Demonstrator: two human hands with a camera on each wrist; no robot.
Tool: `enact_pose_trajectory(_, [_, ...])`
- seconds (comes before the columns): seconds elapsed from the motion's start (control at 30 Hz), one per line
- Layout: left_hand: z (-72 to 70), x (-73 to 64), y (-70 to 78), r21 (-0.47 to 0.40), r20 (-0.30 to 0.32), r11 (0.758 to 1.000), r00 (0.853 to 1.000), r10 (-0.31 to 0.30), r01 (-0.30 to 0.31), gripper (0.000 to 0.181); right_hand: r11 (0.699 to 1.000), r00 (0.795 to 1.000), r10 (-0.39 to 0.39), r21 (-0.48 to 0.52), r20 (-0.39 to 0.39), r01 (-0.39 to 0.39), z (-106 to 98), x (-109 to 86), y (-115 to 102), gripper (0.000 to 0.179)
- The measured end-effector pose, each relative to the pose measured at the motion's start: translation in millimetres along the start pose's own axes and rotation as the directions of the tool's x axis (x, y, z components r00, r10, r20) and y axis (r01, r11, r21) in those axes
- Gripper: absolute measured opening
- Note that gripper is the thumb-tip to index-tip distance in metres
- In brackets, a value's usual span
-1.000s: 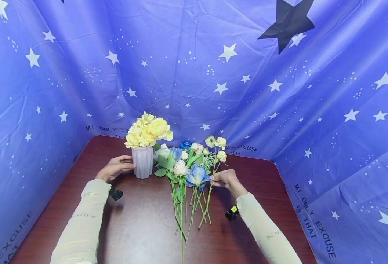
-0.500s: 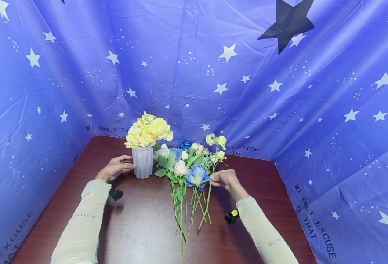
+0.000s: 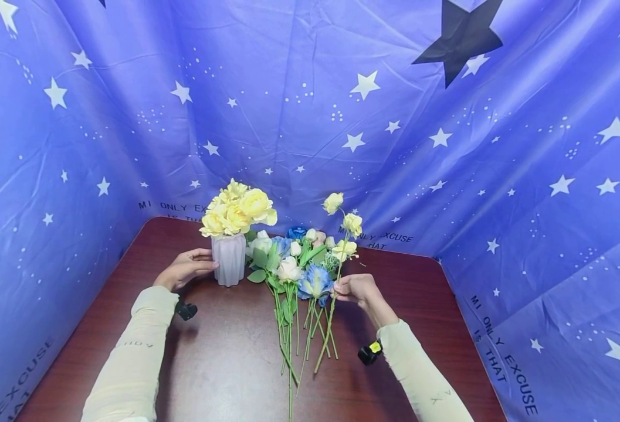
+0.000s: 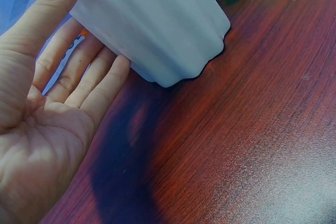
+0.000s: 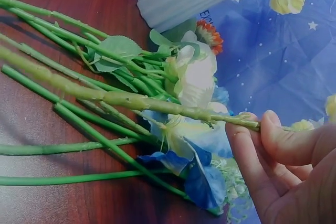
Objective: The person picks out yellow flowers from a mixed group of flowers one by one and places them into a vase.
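A pale, fluted vase [image 3: 229, 261] stands upright at the table's left rear, filled with large yellow flowers [image 3: 238, 210]. My left hand [image 3: 189, 268] rests its mostly straight fingers against the vase's left side; in the left wrist view the little fingertip lies near its base. With thumb and forefinger my right hand [image 5: 283, 156] pinches a long spray of small yellow flowers [image 3: 352, 224] partway along its green stem [image 5: 131, 99]. The spray leans up over a pile of loose flowers, including a blue flower [image 3: 315, 281] and a cream flower [image 3: 289, 269].
Green stems [image 3: 290, 363] of the loose flowers point toward the table's front edge. The reddish-brown wooden table [image 3: 225, 351] is surrounded by a blue star-patterned curtain [image 3: 288, 117]. An orange flower [image 5: 210, 36] shows beside the vase in the right wrist view.
The right hand has lifted the yellow spray slightly, and its blossoms have risen and swung left. The left hand and the vase have stayed in place.
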State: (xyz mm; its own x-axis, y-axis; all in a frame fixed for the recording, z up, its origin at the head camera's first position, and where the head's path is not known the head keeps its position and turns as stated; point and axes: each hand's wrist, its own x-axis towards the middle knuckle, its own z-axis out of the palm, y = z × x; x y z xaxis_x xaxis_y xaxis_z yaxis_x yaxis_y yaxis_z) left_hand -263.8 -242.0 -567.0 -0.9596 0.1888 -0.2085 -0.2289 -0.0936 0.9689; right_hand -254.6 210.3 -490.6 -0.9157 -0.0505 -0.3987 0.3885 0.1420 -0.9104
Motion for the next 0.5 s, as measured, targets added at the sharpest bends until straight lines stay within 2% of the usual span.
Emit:
enact_pose_trajectory(0.27, [2.3,-0.8,1.5,-0.001,-0.001,1.0,1.0,0.004,-0.004,0.058,0.997,0.996,-0.071,-0.025,0.06,0.073,2,0.5,-10,0.012])
enact_pose_trajectory(0.43, [2.2,-1.1,0.8,0.008,0.0,1.0,1.0,0.002,-0.002,0.058,0.989,0.983,-0.135,-0.05,0.128,0.143,6,1.2,-20,0.006])
enact_pose_trajectory(0.5, [2.0,-1.3,0.7,0.009,0.001,1.0,1.0,0.006,-0.006,0.056,0.984,0.976,-0.158,-0.058,0.15,0.168,8,1.1,-25,0.008])
